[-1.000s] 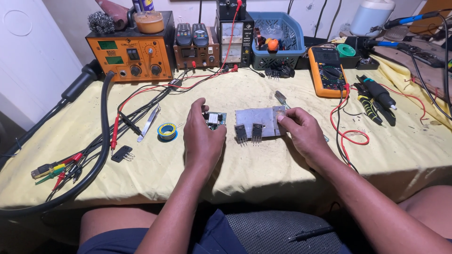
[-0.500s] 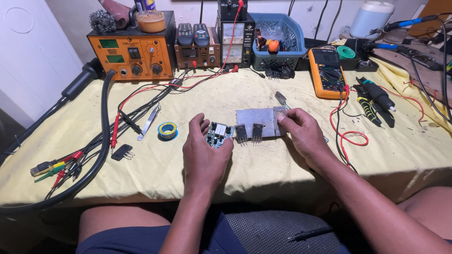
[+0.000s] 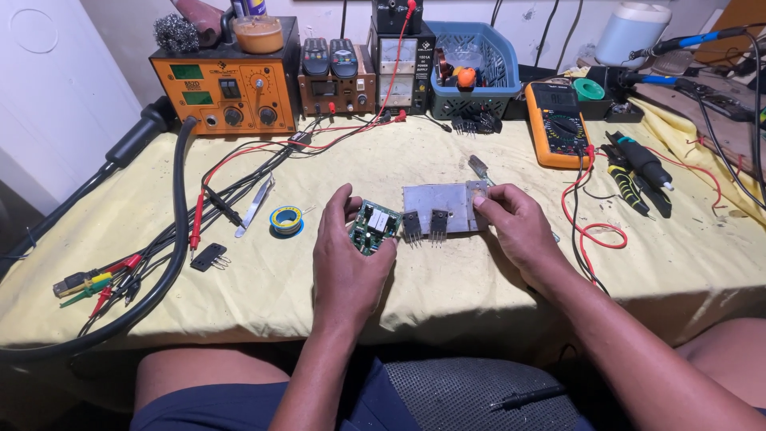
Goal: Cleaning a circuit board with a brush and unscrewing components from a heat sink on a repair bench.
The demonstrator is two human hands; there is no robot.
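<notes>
Yellow cloth surface (image 3: 447, 279): left hand (image 3: 349, 259) clamped on green circuit board (image 3: 373, 227); right hand (image 3: 519, 227) pinching flat grey metal heatsink (image 3: 437, 199) beside board.

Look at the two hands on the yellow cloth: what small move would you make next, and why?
Probably bring the small green circuit board, held in the left hand, across to the two black transistors on the metal heat-sink plate. The right hand grips that plate's right end, steadying it, and the board sits tilted just left of the transistors' legs, not clearly joined to them.
</notes>
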